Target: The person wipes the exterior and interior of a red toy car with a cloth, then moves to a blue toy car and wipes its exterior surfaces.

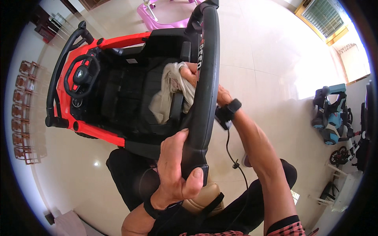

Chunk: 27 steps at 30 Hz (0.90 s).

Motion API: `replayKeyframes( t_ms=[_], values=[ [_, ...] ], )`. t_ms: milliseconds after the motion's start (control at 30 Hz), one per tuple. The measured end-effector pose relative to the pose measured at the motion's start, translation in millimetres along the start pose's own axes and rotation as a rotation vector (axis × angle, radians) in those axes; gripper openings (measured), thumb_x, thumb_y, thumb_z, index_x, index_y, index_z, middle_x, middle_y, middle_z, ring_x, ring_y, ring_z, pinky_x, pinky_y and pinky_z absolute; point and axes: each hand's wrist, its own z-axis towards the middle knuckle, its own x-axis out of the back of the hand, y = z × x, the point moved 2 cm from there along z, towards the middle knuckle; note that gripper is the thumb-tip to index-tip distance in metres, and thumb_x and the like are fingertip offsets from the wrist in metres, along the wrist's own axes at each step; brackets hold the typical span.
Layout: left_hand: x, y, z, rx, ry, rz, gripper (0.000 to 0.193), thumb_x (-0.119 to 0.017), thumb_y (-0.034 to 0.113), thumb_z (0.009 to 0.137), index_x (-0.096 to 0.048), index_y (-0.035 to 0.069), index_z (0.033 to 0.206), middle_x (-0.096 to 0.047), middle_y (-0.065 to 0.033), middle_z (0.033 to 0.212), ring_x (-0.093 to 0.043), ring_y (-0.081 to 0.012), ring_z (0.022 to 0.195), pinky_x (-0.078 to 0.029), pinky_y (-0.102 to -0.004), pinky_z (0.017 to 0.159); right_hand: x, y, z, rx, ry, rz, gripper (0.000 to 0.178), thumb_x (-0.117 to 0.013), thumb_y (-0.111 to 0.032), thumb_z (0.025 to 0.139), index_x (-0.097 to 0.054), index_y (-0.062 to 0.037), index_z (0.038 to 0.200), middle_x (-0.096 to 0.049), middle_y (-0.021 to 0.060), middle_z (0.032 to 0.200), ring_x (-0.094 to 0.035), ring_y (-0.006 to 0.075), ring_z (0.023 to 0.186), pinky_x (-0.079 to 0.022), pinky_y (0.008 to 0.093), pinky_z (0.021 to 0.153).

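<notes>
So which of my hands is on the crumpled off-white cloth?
Your right hand, reaching beneath the black plastic bar; your left hand holds that bar's near end instead.

Left forearm (136,223) in from 7 o'clock, short in view. Left hand (170,171) between 6 and 7 o'clock; thumb (193,183) and long finger (174,146) spread in V, both pointing toward 1 o'clock. Right forearm (262,157) longer, in from 5 o'clock, slanting toward 11. Right hand (189,74) at 12 o'clock, clenched, partly hidden.
</notes>
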Motion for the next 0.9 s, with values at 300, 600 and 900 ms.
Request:
replayKeyframes(
  t_ms=[300,600,900],
  values=[
    [3,2,-2,0.014,-0.007,-0.003,0.066,-0.057,0.022,0.071,-0.044,-0.012,0.127,-0.056,-0.026,0.115,-0.055,-0.0369,0.096,-0.044,-0.0439,0.089,-9,-31,-3,0.303,-0.03,-0.722,0.013,-0.063,-0.012,0.08,-0.058,-0.0102,0.092,-0.05,0.0103,0.085,-0.058,0.03,0.08,-0.048,0.0396,0.067],
    [8,-3,-4,-0.067,0.008,0.031,0.065,-0.058,0.024,0.078,-0.043,-0.014,0.127,-0.056,-0.028,0.115,-0.056,-0.0385,0.094,-0.045,-0.0454,0.086,-34,-5,-56,-0.158,0.515,-0.085,0.017,-0.058,-0.02,0.088,-0.061,-0.0073,0.099,-0.068,0.0147,0.092,-0.065,0.0367,0.079,-0.052,0.0416,0.072],
    [7,-3,-2,-0.082,0.009,0.037,0.065,-0.057,0.026,0.078,-0.044,-0.015,0.127,-0.056,-0.0289,0.114,-0.057,-0.0394,0.094,-0.044,-0.0457,0.086,13,13,-57,-0.525,0.659,0.549,0.027,-0.048,-0.022,0.096,-0.063,0.0001,0.1,-0.066,0.0065,0.087,-0.063,0.0152,0.073,-0.053,0.031,0.062]
  ],
)
